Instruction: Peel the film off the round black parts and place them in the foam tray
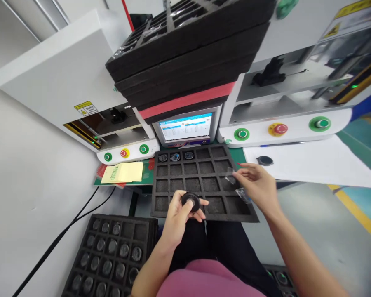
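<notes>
— What's in the foam tray [204,181]?

— I see three small round parts [175,156] in its top row, at eleven o'clock; the other cells show bare. A second tray [111,255] at seven o'clock is nearly full.

— The hands?

— My left hand [177,216] pinches a black round part [191,201] over the tray's near edge. My right hand [258,185], at three o'clock, loosely holds a clear plastic bag [238,185].

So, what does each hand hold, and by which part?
Left hand: a round black disc part, fingers on its rim. Right hand: a clear plastic wrapper, pinched at one end.
</notes>
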`<state>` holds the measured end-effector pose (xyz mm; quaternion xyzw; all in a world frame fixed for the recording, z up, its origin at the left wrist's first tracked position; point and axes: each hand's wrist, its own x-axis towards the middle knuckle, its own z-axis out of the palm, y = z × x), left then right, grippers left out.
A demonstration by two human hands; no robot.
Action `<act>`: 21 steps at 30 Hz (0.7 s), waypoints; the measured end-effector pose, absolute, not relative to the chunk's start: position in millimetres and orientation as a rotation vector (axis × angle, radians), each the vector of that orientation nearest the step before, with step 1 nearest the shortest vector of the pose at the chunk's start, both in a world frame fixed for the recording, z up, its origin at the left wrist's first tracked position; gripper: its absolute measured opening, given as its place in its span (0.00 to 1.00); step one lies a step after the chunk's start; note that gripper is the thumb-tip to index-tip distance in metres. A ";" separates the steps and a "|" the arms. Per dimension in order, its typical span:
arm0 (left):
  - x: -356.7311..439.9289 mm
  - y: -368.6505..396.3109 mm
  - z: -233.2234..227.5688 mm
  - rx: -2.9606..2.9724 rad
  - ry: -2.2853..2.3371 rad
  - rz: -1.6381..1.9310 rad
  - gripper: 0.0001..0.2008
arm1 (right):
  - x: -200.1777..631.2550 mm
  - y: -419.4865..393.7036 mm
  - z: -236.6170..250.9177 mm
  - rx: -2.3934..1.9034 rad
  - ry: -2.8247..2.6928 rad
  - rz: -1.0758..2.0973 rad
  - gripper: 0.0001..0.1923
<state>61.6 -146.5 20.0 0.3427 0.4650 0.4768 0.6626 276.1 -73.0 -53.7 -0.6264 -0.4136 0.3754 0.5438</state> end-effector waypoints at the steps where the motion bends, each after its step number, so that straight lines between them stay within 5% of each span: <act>1: 62.3 -146.4 19.3 0.774 1.061 1.099 0.19 | 268.9 -83.4 -42.8 -1.408 -0.945 0.922 0.22; 11: 74.5 -143.8 20.2 0.568 0.906 1.209 0.22 | 193.9 -149.6 14.9 -0.944 -0.645 1.363 0.19; 21: 81.3 -155.9 17.2 0.847 0.932 1.309 0.26 | 169.9 -150.9 11.3 -0.926 -0.520 1.352 0.21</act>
